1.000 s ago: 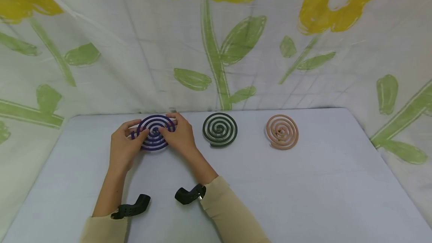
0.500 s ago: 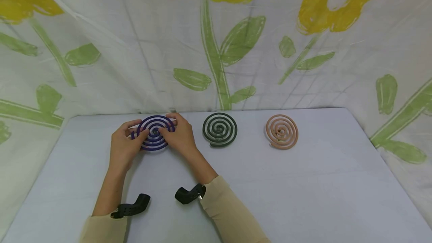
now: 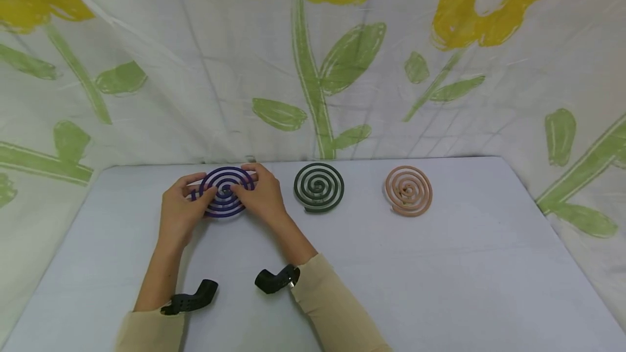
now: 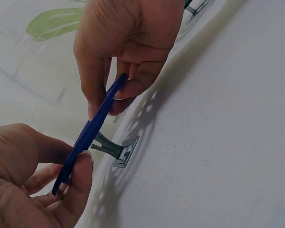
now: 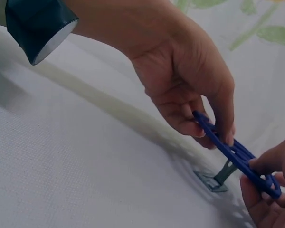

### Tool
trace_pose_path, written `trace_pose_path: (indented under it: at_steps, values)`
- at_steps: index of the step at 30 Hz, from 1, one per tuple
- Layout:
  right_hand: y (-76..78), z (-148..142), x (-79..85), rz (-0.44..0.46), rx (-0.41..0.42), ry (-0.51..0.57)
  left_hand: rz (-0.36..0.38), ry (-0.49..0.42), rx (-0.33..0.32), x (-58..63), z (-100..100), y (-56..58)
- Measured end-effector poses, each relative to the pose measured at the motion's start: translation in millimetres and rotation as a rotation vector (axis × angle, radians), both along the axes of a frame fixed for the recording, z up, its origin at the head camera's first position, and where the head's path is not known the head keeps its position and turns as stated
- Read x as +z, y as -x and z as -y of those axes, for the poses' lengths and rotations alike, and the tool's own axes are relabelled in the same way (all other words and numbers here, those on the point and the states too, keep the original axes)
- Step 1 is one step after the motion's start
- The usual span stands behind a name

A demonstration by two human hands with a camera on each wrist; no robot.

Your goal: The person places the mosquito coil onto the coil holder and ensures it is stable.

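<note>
Between both hands is a blue-purple mosquito coil (image 3: pixel 226 188), at the back left of the table. My left hand (image 3: pixel 183 209) pinches its left side, thumb on top and fingers beneath. On the opposite side my right hand (image 3: pixel 263 193) holds the rim the same way. Seen edge-on in the left wrist view, the coil (image 4: pixel 91 133) is raised off the tabletop. Under it stands a small metal coil stand (image 4: pixel 113 149), its flat base on the cloth and its upright reaching the coil's underside. The right wrist view shows the stand (image 5: pixel 217 179) below the coil too.
A dark green coil (image 3: pixel 318 186) lies right of my right hand, and an orange-brown coil (image 3: pixel 407 191) farther right. The white table (image 3: pixel 440 287) ends at a flower-painted curtain (image 3: pixel 220 69). A black wrist camera (image 3: pixel 194 299) juts from the left wrist.
Almost nothing moves. Both hands keep their hold on the blue-purple coil in the same place, with only a tiny shift of the view.
</note>
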State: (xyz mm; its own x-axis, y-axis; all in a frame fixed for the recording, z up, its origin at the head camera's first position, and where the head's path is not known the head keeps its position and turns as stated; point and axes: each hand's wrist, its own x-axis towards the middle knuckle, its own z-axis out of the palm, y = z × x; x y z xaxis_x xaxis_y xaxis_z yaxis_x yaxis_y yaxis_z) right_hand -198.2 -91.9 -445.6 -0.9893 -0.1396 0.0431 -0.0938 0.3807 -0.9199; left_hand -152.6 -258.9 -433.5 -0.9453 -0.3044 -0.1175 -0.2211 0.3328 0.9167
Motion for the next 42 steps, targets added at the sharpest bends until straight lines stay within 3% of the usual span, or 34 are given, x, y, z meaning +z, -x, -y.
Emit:
trace_pose_path:
  at_steps: [21, 27, 33, 42]
  values:
    - [0.7, -5.3, -0.8, 0.03, 0.027, -0.045, -0.003, 0.028, -0.013, -2.0, -1.5, 1.4]
    - [1.1, -4.1, 1.3, -0.002, 0.035, -0.07, -0.006, 0.041, -0.032, -1.1, 1.3, 1.7]
    - [2.5, -2.4, 0.1, -0.045, 0.048, -0.142, 0.017, 0.073, -0.067, -4.0, 3.9, 1.3]
    - [-2.5, 0.5, 6.6, -0.086, 0.045, -0.325, -0.035, 0.23, -0.13, -2.7, 7.3, -0.9]
